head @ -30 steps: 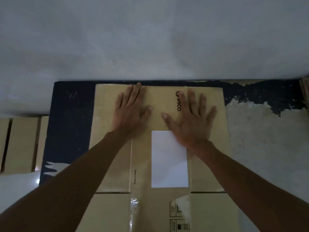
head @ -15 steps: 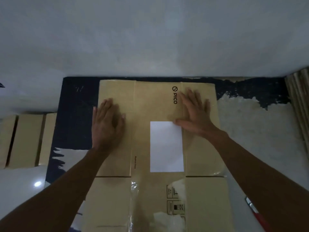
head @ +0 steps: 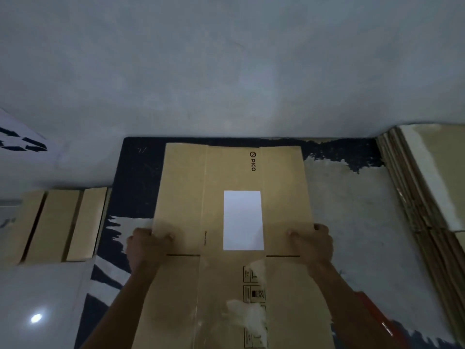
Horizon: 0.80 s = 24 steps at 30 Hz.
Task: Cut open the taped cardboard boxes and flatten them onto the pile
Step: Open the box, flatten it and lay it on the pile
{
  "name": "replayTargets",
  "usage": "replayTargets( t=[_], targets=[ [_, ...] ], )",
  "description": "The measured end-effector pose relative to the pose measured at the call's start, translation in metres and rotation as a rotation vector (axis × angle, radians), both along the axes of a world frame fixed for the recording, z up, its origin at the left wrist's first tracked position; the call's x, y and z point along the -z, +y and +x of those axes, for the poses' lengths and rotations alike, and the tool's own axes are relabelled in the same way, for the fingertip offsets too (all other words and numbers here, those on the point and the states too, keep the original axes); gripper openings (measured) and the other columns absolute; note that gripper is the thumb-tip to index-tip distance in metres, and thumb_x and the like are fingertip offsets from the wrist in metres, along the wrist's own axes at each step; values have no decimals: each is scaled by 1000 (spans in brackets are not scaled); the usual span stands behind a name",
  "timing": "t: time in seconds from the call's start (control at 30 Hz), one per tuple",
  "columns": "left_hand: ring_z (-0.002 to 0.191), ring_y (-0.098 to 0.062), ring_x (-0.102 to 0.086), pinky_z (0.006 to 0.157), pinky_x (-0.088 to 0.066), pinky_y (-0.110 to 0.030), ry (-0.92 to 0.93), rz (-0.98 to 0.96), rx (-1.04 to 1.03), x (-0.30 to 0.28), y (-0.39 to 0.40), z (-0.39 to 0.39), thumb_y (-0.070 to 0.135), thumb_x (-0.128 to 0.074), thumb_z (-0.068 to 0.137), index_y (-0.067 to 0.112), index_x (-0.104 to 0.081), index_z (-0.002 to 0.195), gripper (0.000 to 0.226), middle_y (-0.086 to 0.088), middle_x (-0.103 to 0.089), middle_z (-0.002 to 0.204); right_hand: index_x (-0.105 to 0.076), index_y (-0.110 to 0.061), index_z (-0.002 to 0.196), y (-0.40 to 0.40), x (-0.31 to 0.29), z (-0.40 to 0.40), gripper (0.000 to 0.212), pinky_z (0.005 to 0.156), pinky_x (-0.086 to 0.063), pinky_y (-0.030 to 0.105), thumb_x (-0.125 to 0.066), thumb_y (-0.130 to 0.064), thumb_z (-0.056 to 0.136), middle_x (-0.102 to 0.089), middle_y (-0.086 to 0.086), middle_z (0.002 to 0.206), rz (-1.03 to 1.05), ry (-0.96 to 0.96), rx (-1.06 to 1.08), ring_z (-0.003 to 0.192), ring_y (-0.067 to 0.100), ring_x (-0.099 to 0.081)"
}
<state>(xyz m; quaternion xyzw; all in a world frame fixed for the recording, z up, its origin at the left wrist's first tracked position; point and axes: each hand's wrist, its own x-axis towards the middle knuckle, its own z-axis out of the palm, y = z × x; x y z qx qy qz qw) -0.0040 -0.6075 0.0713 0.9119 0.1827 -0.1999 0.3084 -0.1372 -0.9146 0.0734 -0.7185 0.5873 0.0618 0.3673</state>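
The box (head: pixel 231 222) is lying flattened on the floor (head: pixel 352 222), its far edge almost at the wall (head: pixel 226 71), overlapping a dark painted patch (head: pixel 136 172). It is holding nothing: its panels are collapsed flat, and the near flaps are spreading toward the camera with loose clear tape (head: pixel 247 316) clinging to them. A white label (head: pixel 242 220) is sitting on the middle panel, with the PICO mark beyond it.

The left hand (head: pixel 148 250) is gripping the box's left edge, thumb on top and fingers curled under. The right hand (head: pixel 312 244) is gripping the right edge the same way. Both are holding close to the crease where the flaps begin, probably because a symmetric hold there is keeping the wide sheet level and stopping the flaps from swinging when it gets lifted.

The pile (head: pixel 422 197) of flattened cardboard is leaning at the right, by the wall corner, well apart from the box. Taped boxes (head: pixel 57 222) are waiting at the floor's left edge. A red object (head: pixel 377 316) is showing under the right forearm; I cannot tell what it is.
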Motion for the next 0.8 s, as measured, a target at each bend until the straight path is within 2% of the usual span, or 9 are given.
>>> replayTargets(
  t=[0.07, 0.1, 0.2, 0.37, 0.43, 0.53, 0.63, 0.73, 0.8],
  targets=[
    [75, -30, -61, 62, -49, -34, 66, -193, -40, -10, 8, 3, 24, -77, 85, -3, -68, 86, 29, -14, -65, 81, -50, -5, 129, -3, -6, -3, 54, 92, -52, 47, -71, -28, 86, -59, 16, 124, 77, -105, 7, 108, 35, -59],
    [82, -33, -62, 67, -50, -36, 117, -291, -62, -15, 12, 4, 23, -75, 87, -3, -67, 87, 27, -16, -66, 87, -50, -5, 128, -4, -10, -6, 45, 91, -52, 46, -66, -24, 90, -59, 15, 123, 85, -134, -27, 108, 35, -59],
    [97, -36, -64, 88, -53, -51, 178, -457, -7, -32, 21, -7, 27, -66, 94, -3, -66, 108, 33, -18, -68, 106, -49, -7, 128, 1, -23, -14, 35, 94, -50, 46, -58, -17, 95, -58, 15, 125, 75, -196, -84, 110, 34, -57],
    [102, -36, -63, 95, -51, -59, 62, -540, 48, -64, 28, -37, 26, -57, 99, 2, -61, 122, 33, -17, -67, 111, -54, -8, 125, 25, -50, -33, 29, 83, -44, 28, -57, -9, 96, -59, 10, 121, 78, -341, -58, 103, 26, -56],
    [104, -34, -62, 97, -50, -58, 25, -566, 56, -77, 33, -47, 25, -57, 99, 3, -61, 124, 34, -15, -66, 112, -56, -10, 117, 34, -63, -46, 22, 81, -47, 29, -57, -8, 96, -61, 9, 117, 47, -408, -39, 98, 24, -57],
    [107, -33, -60, 98, -48, -56, -17, -591, 84, -100, 36, -60, 24, -57, 100, 4, -61, 124, 32, -12, -65, 113, -55, -16, 109, 40, -88, -69, 15, 73, -56, 38, -57, -9, 96, -63, 7, 109, 12, -485, -12, 85, 19, -58],
    [103, -32, -63, 96, -50, -54, -54, -633, 100, -124, 26, -71, 23, -60, 98, 4, -63, 119, 29, -11, -67, 108, -56, -18, 109, 37, -119, -94, 17, 64, -48, 25, -57, -8, 96, -62, 0, 102, -84, -573, -23, 86, 17, -59],
    [96, -28, -64, 89, -52, -47, -104, -684, 106, -146, 4, -89, 19, -63, 96, 6, -63, 114, 21, -7, -68, 101, -57, -23, 106, 23, -146, -125, 19, 71, -51, 28, -58, -8, 95, -61, -9, 93, -156, -615, -20, 81, 8, -58],
    [96, -28, -66, 87, -54, -45, -119, -714, 117, -156, -14, -104, 16, -66, 95, 6, -66, 114, 22, -9, -70, 103, -59, -23, 107, 6, -159, -147, 20, 66, -47, 22, -58, -7, 94, -64, -3, 99, -166, -644, 12, 86, 13, -61]
  ],
)
